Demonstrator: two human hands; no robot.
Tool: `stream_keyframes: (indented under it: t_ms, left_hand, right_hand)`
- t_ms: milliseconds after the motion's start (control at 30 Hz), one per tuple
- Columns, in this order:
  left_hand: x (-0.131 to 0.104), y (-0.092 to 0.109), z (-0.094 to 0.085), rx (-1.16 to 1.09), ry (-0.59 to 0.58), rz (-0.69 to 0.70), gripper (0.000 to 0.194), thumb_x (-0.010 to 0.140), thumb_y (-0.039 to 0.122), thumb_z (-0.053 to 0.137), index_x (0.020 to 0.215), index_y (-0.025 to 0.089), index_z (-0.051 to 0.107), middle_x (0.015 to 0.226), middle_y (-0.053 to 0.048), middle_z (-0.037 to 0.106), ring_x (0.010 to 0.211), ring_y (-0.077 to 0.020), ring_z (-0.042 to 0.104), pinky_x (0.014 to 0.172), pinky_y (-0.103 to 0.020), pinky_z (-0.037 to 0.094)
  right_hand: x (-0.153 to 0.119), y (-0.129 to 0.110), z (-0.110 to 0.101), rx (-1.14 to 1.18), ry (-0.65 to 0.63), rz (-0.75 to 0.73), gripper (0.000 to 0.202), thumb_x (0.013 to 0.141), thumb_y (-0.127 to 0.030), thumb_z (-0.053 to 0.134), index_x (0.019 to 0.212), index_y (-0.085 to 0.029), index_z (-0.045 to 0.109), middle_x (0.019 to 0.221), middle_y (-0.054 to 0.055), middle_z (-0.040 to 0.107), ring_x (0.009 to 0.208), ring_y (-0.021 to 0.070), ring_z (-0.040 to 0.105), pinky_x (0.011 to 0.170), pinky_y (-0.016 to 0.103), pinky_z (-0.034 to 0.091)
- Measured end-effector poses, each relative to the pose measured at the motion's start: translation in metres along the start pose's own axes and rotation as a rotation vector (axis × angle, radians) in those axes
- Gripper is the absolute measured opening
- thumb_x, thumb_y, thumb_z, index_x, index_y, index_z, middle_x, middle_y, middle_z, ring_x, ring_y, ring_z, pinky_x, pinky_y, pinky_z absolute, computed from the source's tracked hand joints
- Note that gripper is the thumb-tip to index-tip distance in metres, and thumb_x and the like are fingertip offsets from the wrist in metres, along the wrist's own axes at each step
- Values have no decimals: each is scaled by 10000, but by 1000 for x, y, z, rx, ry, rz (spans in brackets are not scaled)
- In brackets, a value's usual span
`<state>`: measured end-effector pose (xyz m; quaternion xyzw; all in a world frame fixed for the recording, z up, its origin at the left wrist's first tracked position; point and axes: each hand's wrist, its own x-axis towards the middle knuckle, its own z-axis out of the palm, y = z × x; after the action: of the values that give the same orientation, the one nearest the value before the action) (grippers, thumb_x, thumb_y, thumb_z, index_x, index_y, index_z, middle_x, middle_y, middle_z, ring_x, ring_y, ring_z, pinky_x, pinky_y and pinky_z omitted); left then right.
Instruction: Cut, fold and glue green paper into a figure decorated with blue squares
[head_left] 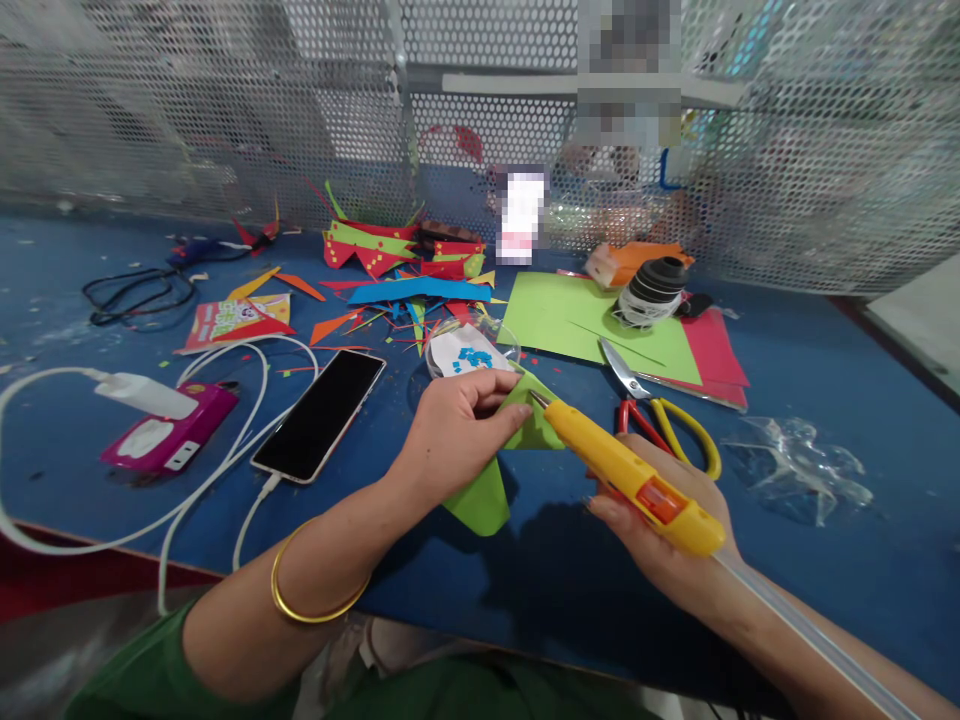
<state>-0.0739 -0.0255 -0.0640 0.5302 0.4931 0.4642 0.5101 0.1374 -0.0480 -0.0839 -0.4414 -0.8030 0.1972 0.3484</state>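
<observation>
My left hand (459,425) pinches a folded piece of green paper (480,498) between thumb and fingers, just above the table. In my right hand (660,540) is a yellow hot glue gun (619,470) with a clear glue stick (802,620) running out of its back end. The gun's metal nozzle points left and meets or nearly meets the green paper beside my left thumb. Behind my left hand, a clear round dish (512,345) holds white paper and small blue paper bits (474,358). Part of the green paper is hidden by my fingers.
Scissors (667,425) with red and yellow handles lie behind my right hand, by green sheets (555,312) and a black-topped roll (652,290). Left are a charging phone (321,415), white cables and a purple power strip (171,432). Red-green paper cutouts (367,250) and scraps lie before a perforated metal screen (225,110).
</observation>
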Motion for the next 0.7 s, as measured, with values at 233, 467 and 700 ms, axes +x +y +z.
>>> stream_keyframes:
  t_ms: [233,467,700]
  left_hand:
    - [-1,1,0,5,2,-4,205,805,176,679,991,167,764,840,-36,795,816,-173,745,735,-251,580]
    - [-1,0,0,-2,3,16,197,806,184,683,984,176,766,839,-25,793,821,-170,743,731,-244,573]
    - [0,-2,-1,4,6,21,209,810,206,688,1000,168,764,843,-35,792,842,-179,742,738,-246,570]
  right_hand:
    - [-2,2,0,28,-2,1,407,921,-600,541,725,-245,505,617,-17,593,509,123,553,453,244,394]
    - [0,1,0,2,-10,-4,417,928,-611,520,729,-244,495,630,-16,609,512,121,556,446,242,397]
    - [-2,3,1,-3,-12,-12,403,932,-607,517,751,-247,512,642,-17,606,526,123,562,454,250,395]
